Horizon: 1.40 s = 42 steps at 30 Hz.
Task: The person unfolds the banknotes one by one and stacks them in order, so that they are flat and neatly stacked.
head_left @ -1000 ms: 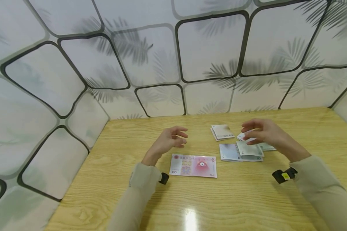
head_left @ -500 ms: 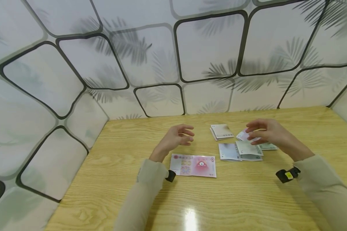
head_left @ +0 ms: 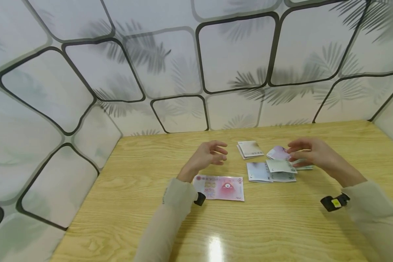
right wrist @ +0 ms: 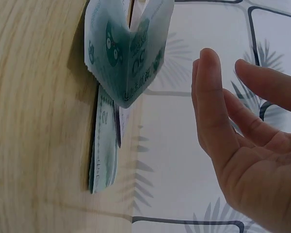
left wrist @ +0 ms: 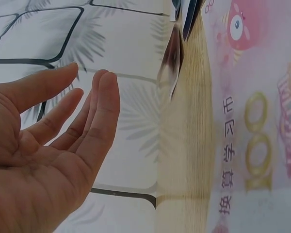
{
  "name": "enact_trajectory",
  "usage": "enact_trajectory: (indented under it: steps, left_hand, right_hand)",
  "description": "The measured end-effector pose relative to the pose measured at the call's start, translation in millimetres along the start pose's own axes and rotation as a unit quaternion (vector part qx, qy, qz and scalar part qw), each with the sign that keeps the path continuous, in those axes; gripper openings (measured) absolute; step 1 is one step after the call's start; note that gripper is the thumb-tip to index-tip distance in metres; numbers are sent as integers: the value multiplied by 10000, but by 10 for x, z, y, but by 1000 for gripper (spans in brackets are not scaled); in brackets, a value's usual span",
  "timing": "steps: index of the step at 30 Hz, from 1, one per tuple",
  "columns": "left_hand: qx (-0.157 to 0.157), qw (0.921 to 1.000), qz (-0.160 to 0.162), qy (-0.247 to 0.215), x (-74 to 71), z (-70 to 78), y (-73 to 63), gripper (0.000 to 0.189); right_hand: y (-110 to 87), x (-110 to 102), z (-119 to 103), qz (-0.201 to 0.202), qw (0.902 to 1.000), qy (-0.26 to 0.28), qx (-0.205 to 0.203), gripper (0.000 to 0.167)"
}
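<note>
My left hand [head_left: 209, 157] hovers over the table behind a flat pink 100 play banknote [head_left: 227, 189], fingers loosely bent and holding nothing. The left wrist view shows that banknote [left wrist: 259, 141] lying beside the hand [left wrist: 58, 145]. At the right, my empty right hand [head_left: 314, 154] hangs above several folded play banknotes. Closest to it are a purple one [head_left: 277, 153] and a half-raised green one [head_left: 281, 166]. In the right wrist view, the folded green banknote [right wrist: 128, 58] stands apart from my fingers [right wrist: 211, 97].
A folded cream banknote [head_left: 250, 149] lies farther back. A folded bluish one [head_left: 258, 172] lies left of the green one. The wooden table [head_left: 265, 225] meets a patterned wall covering [head_left: 235, 54] at its back edge.
My left hand has shifted right and slightly back. My right hand has drawn away to the right, uncovering more of the purple banknote. The banknotes stay in place.
</note>
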<state>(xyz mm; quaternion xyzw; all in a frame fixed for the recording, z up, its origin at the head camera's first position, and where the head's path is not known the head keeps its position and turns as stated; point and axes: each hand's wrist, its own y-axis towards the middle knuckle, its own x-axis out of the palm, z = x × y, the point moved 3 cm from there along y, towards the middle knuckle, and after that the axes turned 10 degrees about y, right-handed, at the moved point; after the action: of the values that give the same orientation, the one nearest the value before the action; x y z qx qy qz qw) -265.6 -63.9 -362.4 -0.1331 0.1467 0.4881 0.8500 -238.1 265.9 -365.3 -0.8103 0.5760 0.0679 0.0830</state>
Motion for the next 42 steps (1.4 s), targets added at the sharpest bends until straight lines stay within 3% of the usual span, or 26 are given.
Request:
enact_trajectory:
  steps: [17,24,34,42]
  left_hand:
    - [246,9990,-365,9,345,77,245,42]
    - [206,9987,-469,82,464,103,320,41]
    - [412,9968,-579,367,647,195,414,39]
    - [624,9911,-718,934,779,265,487,44]
  right_hand:
    - [-177,-149,138,145,9996,-142,217,45]
    - [-203,-142,216,123,9991,84,400,49]
    - [-226,-141,274,-15,9980,78,631,50]
    - [-219,-131,324,-95,9965,208,810,52]
